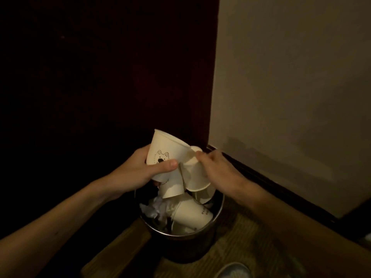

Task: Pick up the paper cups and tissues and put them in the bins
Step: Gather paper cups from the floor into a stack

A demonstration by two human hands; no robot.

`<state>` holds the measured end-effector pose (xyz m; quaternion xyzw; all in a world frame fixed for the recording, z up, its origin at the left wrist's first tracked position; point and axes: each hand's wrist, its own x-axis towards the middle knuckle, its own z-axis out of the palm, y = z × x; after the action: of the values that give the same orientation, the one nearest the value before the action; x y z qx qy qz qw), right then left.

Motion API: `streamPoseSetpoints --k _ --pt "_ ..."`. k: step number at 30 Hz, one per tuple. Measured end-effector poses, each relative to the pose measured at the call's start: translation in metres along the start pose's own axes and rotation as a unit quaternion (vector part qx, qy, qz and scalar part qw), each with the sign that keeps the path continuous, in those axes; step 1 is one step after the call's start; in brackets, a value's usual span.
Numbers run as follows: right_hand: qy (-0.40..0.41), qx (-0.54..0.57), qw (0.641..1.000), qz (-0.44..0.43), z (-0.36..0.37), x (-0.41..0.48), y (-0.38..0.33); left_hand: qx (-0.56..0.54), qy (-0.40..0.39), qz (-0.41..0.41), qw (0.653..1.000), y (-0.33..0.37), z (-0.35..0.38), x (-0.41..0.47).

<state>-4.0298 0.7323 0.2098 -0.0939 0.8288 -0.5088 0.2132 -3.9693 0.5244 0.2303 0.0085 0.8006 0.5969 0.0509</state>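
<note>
A round metal bin (217, 214) stands on the floor in a dim corner. Inside lie paper cups (192, 214) and crumpled tissues (155, 207). Directly above the bin my left hand (140, 167) grips a white paper cup with a bear face (166, 145), and a second cup (172, 186) sticks out below the same hand. My right hand (216, 167) pinches another paper cup (195, 173) by its base, mouth tilted down toward the bin. The cups touch each other between both hands.
A dark red panel (120, 77) rises behind the bin on the left; a beige wall (291, 87) with a dark skirting board (281, 189) runs on the right. The wooden floor (251, 247) shows around the bin. A shoe tip (233, 270) is at the bottom edge.
</note>
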Motion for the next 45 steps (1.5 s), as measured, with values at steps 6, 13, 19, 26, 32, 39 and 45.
streamPoseSetpoints --k 6,13,19,26,32,39,45 --pt "-0.048 -0.298 0.937 -0.175 0.037 0.008 0.022 0.04 0.008 -0.069 0.997 -0.051 0.008 0.011" --pt "-0.073 -0.243 0.957 -0.143 0.055 0.004 0.033 0.273 0.018 -0.122 0.954 -0.072 0.011 0.018" --pt "-0.068 -0.3 0.938 -0.158 0.052 0.001 0.04 0.444 0.011 -0.14 0.885 -0.079 0.018 0.026" --pt "-0.008 -0.419 0.885 -0.201 0.041 -0.022 0.048 0.612 0.001 -0.067 0.788 -0.056 0.029 0.046" --pt "0.065 -0.368 0.898 -0.231 -0.007 -0.052 0.032 0.502 0.033 0.046 0.863 -0.008 0.019 0.05" --pt "0.106 -0.372 0.914 -0.121 -0.127 -0.148 0.014 0.447 -0.04 0.224 0.865 0.109 0.074 0.052" --pt "0.176 -0.491 0.852 0.039 -0.247 -0.293 0.048 0.337 -0.254 0.399 0.814 0.199 0.241 0.033"
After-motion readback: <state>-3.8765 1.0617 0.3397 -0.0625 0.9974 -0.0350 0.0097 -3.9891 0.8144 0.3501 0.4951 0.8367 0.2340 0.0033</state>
